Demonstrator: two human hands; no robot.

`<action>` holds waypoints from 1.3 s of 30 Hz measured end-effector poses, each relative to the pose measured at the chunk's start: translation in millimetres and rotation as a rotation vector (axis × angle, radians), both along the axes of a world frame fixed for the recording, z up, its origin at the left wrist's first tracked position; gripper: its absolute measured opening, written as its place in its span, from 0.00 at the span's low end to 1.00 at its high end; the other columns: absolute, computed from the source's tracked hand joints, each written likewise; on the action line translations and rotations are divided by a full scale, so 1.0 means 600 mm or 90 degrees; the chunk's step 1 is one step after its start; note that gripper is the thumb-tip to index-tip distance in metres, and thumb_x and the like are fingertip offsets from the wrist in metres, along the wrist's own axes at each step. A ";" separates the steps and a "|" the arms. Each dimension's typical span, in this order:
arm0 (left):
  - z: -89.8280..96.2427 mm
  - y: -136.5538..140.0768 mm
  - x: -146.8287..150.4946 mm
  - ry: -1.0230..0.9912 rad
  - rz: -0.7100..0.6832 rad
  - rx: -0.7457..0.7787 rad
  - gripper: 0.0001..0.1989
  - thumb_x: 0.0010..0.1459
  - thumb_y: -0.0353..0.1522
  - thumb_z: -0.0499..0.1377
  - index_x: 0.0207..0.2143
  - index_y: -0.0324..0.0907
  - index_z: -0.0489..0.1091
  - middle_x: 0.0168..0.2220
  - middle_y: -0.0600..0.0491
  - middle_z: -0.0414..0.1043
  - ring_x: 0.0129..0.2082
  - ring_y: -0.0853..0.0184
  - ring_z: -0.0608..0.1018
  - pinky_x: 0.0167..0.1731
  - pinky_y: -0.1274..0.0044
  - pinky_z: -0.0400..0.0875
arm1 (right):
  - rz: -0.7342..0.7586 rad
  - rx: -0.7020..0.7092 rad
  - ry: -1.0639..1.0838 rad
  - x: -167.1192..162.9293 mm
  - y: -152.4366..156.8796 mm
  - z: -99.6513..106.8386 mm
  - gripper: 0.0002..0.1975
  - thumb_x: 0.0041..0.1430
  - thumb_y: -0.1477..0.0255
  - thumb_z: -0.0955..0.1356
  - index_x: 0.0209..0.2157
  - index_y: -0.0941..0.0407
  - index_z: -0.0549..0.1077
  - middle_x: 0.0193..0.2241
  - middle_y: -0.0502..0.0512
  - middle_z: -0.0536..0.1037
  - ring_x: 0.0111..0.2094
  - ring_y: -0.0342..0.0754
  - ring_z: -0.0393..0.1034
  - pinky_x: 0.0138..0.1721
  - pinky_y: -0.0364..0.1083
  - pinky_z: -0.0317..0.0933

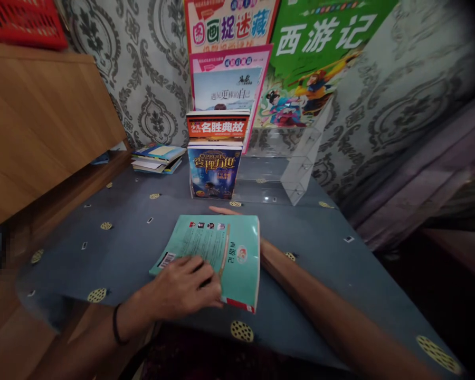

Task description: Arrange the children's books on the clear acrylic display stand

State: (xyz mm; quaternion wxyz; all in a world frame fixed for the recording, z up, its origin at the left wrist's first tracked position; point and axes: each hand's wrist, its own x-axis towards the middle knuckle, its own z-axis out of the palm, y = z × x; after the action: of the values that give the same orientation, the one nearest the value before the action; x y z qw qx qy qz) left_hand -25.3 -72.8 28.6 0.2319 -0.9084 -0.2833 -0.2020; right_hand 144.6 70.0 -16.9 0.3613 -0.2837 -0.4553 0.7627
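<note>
Upright books (216, 158) and a clear stand (296, 169) block the desk's (114, 248) far edge; a flat stack (158, 157) fills the far-left corner; cloth either side lies open.

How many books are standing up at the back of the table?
5 that I can see. Two stand in front: the dark blue book and the orange-titled book behind it. Three lean on the wall: the pink-edged one, the white-and-red one, the green one. More may be hidden.
</note>
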 end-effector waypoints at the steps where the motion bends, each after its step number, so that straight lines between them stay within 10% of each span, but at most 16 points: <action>1: -0.012 -0.003 0.000 0.000 0.009 -0.002 0.14 0.71 0.41 0.53 0.36 0.44 0.71 0.32 0.53 0.77 0.32 0.66 0.79 0.31 0.77 0.74 | 0.004 -0.007 0.003 0.003 0.000 -0.001 0.18 0.51 0.69 0.75 0.46 0.52 0.79 0.30 0.47 0.82 0.33 0.46 0.76 0.42 0.46 0.70; 11: -0.102 0.010 -0.020 -0.011 0.086 -0.300 0.37 0.64 0.54 0.53 0.68 0.43 0.55 0.67 0.41 0.63 0.69 0.51 0.63 0.67 0.57 0.57 | 0.027 -0.119 0.003 0.005 0.008 -0.004 0.21 0.71 0.58 0.62 0.47 0.60 0.75 0.33 0.57 0.83 0.35 0.50 0.79 0.45 0.52 0.69; 21: -0.108 0.077 -0.105 -0.128 0.417 -0.415 0.37 0.70 0.50 0.45 0.72 0.38 0.46 0.73 0.36 0.46 0.73 0.48 0.51 0.67 0.50 0.53 | 0.065 -0.133 0.011 0.013 0.024 -0.030 0.23 0.71 0.55 0.61 0.41 0.57 0.79 0.34 0.58 0.84 0.34 0.50 0.79 0.42 0.52 0.72; 32: -0.098 -0.001 0.027 -0.001 0.149 -0.369 0.49 0.63 0.59 0.48 0.74 0.40 0.35 0.74 0.36 0.39 0.74 0.48 0.44 0.68 0.51 0.52 | 0.074 -0.117 0.012 0.010 0.028 -0.035 0.26 0.71 0.52 0.59 0.39 0.56 0.80 0.35 0.57 0.84 0.36 0.49 0.79 0.49 0.53 0.71; 39: -0.114 -0.013 0.010 0.052 0.212 -0.249 0.39 0.68 0.53 0.46 0.72 0.41 0.45 0.72 0.42 0.51 0.73 0.51 0.52 0.68 0.50 0.50 | 0.069 -0.152 0.023 0.011 0.027 -0.031 0.29 0.74 0.56 0.54 0.40 0.58 0.80 0.34 0.58 0.84 0.35 0.48 0.79 0.50 0.52 0.70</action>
State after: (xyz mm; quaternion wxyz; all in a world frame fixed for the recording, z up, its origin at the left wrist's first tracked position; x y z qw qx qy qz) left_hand -19.2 -80.4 -40.1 0.0934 -0.8842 -0.4531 -0.0652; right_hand 151.0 86.4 -35.2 0.2913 -0.2857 -0.3696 0.8348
